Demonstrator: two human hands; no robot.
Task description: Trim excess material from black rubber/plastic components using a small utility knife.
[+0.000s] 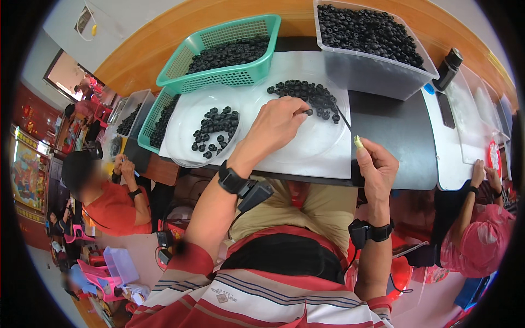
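Right at the middle of the white surface, the left hand reaches out with fingers curled loosely, thumb and forefinger pinched on one small black ring at the edge of the loose pile of rings, probably picking singles off the heap. The right hand sits at the surface's near edge, closed around something with a yellowish tip; a thin dark rod angles from there toward the pile, though I can't tell if it's all one tool. Left of the pile there's a clear round dish with a smaller batch of rings, kept apart from the heap. Further back, a green basket and a clear bin hold loads more. Other people work at either side, a person in red on the left
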